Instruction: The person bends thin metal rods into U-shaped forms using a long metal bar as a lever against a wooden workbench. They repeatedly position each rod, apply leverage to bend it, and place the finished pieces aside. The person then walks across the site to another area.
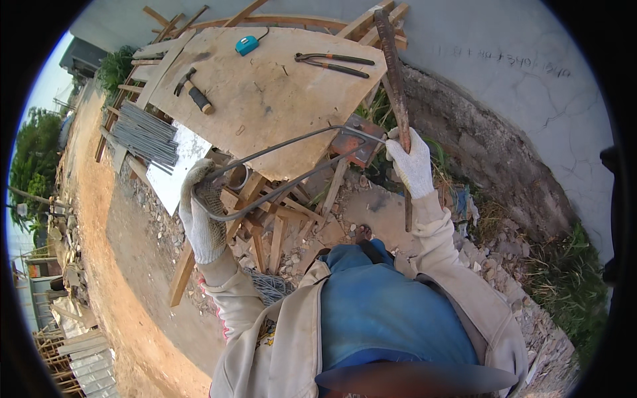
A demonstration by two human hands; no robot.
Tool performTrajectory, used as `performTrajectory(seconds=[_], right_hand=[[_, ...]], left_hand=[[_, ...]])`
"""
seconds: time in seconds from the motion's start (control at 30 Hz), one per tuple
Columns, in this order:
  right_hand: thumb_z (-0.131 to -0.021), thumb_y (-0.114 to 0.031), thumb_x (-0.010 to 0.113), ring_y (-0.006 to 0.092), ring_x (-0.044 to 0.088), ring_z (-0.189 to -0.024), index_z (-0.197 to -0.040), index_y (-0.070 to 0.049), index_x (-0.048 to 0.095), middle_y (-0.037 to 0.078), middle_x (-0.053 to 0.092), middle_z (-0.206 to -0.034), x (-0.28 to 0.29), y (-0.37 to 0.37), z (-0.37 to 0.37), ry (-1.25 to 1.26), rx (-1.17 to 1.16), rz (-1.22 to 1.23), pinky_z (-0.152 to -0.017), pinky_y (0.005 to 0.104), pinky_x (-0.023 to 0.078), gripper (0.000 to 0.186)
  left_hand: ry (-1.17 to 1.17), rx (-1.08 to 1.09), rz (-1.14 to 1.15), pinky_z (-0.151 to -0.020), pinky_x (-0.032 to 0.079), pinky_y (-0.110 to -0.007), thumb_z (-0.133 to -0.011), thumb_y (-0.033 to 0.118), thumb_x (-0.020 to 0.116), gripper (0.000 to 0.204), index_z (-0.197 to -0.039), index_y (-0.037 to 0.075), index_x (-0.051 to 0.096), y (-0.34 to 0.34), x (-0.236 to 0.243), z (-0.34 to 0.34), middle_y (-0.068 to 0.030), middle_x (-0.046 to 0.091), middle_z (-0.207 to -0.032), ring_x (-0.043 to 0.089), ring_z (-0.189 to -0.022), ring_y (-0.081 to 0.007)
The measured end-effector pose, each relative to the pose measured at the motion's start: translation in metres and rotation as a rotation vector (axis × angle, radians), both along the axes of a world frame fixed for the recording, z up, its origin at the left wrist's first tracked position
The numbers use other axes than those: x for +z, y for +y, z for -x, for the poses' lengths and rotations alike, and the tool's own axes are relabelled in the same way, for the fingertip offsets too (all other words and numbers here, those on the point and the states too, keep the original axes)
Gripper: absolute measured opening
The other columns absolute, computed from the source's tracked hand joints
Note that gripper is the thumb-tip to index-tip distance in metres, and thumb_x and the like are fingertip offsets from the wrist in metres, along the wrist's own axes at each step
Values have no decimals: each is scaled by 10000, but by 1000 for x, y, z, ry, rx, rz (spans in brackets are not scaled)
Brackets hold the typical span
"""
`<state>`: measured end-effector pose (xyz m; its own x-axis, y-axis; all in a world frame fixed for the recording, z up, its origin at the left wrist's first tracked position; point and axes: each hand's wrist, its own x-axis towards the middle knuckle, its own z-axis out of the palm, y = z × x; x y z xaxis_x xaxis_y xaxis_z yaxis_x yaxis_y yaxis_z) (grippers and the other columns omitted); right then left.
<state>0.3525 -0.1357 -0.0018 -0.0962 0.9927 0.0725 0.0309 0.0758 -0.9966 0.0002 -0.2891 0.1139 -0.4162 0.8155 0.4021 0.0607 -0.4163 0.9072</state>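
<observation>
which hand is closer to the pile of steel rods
Left. The left hand, around the bent steel bar, is to the lower right of the pile of steel rods; the right hand, on the long brown bar, is farther to the right.

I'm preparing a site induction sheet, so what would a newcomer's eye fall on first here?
Probably the bent metal rod, stretching across the middle of the picture between the gloved left hand and the gloved right hand, which grips a long rusty bar. Next, the teal tape measure stands out near the far edge of the pale board, with a hammer to its lower left and pincers to its right.
</observation>
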Motion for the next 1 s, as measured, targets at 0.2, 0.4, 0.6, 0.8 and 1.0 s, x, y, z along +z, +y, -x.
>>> performTrajectory(seconds=[0.2, 0.4, 0.6, 0.8, 1.0], right_hand=[[-985, -144, 676, 50, 479, -513, -1113, -58, 622, 2, 613, -722, -4, -10, 9, 31, -52, -24, -464, 232, 347, 163], [-961, -153, 692, 77, 518, -582, -1047, -50, 640, -5, 607, -734, -4, -14, 11, -153, -129, 57, -540, 261, 406, 143], [-949, -165, 702, 87, 511, -499, -1040, -51, 640, 11, 605, -686, -5, -23, 9, -181, -115, 139, -460, 269, 382, 158], [-962, -134, 677, 81, 450, -435, -1046, -57, 605, 14, 572, -659, -1, -18, 11, -89, -15, 204, -401, 254, 336, 134], [-975, -151, 674, 80, 451, -423, -1008, -68, 596, 6, 566, -636, 2, -5, 5, -11, 119, 278, -398, 253, 334, 119]], left_hand=[[-421, 133, 344, -865, 589, -324, -1055, 263, 590, 438, -1401, -6, 581, -93, -59, -27, -114, 691, -1169, 685, -1031, -194], [-973, 170, 392, -790, 616, -363, -1058, 254, 530, 364, -1327, 30, 631, -115, -109, -54, -121, 706, -1095, 700, -940, -218], [-1063, 234, 443, -735, 578, -346, -1049, 263, 576, 315, -1252, 34, 653, -118, -141, -61, -81, 698, -957, 686, -846, -192], [-687, 454, 484, -604, 484, -270, -1052, 240, 604, 259, -1160, 13, 664, -84, -148, -55, -27, 626, -807, 580, -671, -121], [-577, 667, 610, -472, 402, -249, -1057, 251, 572, 244, -1083, 28, 668, -63, -137, -65, 22, 511, -675, 488, -529, -84]])
